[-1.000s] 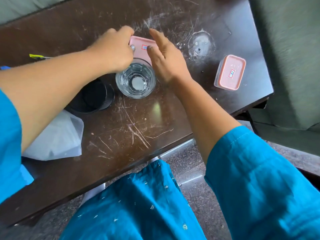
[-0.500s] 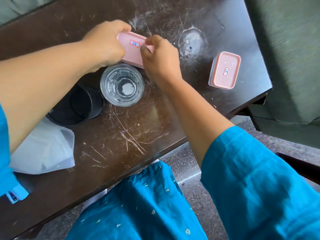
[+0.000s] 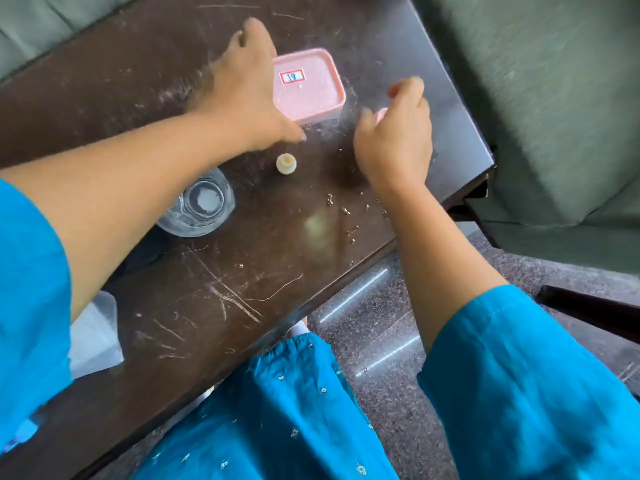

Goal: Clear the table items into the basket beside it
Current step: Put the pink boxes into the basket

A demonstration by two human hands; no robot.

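A glass and a white cap stand before the pink box

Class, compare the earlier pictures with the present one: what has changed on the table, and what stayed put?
The labelled pink box has shifted right, away from the glass, which stayed. The right hand has let go of it and moved right; whether it holds anything is unclear. The left hand now lies flat against the box. A small white piece and droplets have appeared.
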